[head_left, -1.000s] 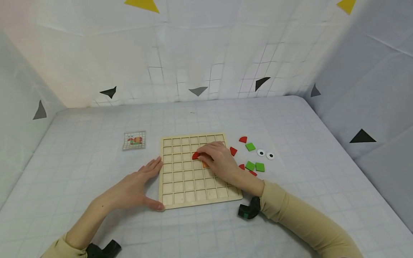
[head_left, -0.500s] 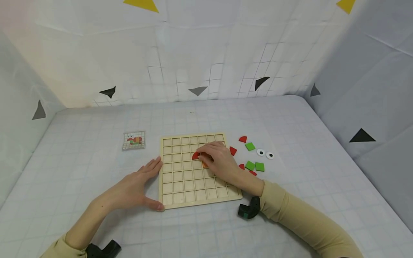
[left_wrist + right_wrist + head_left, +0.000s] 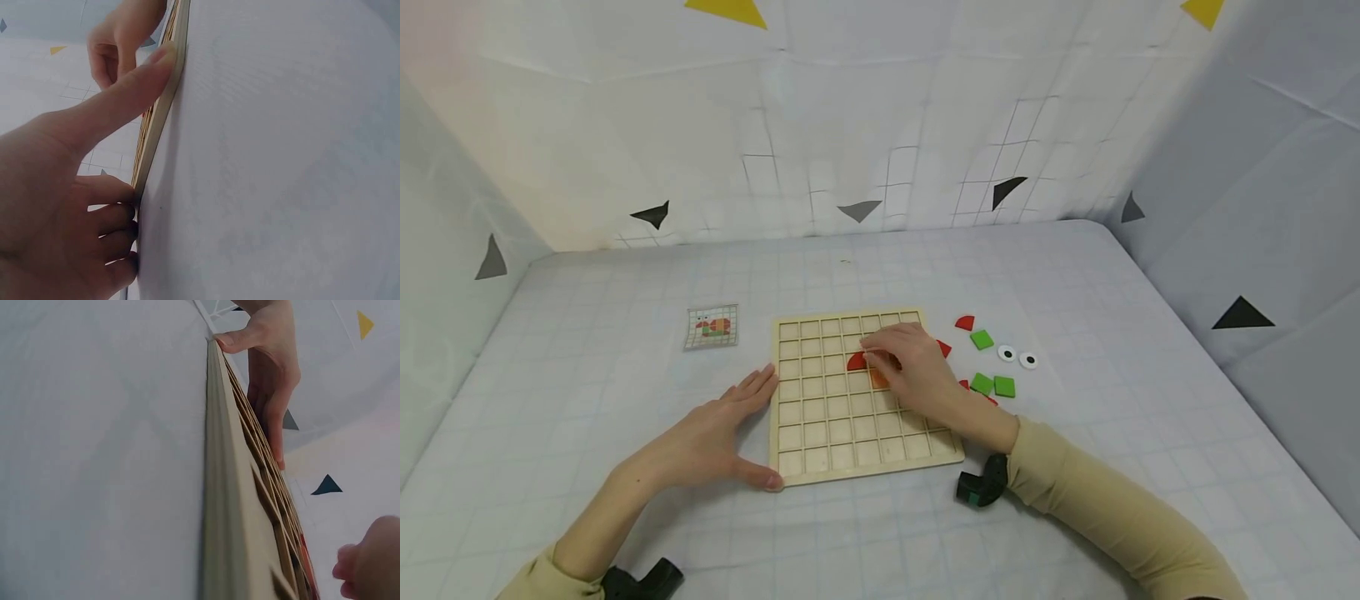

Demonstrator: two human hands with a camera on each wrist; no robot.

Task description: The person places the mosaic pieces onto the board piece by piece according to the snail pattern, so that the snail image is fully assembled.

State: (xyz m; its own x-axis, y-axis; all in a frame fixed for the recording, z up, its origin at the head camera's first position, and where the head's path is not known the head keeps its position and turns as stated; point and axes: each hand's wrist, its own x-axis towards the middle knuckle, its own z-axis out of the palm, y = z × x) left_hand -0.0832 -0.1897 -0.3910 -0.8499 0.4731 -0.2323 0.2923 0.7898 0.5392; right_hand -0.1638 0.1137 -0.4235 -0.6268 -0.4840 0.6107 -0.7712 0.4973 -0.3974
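Around the middle of the frame lies a pale wooden grid board (image 3: 816,433), flat on the white-covered table (image 3: 587,375). I see the person's left hand (image 3: 718,433) at its left side, thumb and fingers spread wide, the thumb touching the lower left corner and the fingertips touching the edge higher up. The right hand (image 3: 913,371) is over the board's upper right part, its fingers bent and close together beside a red quarter-round piece (image 3: 856,362); whether they pinch anything, I can't tell. That red piece sits in the upper middle of the grid, and an orange piece (image 3: 878,380) shows just below and to the right of it, partly covered by the hand.

Right of centre, off the board, loose pieces are scattered: a red quarter-round (image 3: 966,322) at the top, a green square (image 3: 982,340) just below it, two white eye discs (image 3: 1017,357) side by side, and two more green squares (image 3: 993,385) lower down. More bits of red peek out by the right forearm. Left of centre, above the left hand, a small picture card (image 3: 712,327) lies on its own, printed with a red, orange and green figure on a grid.
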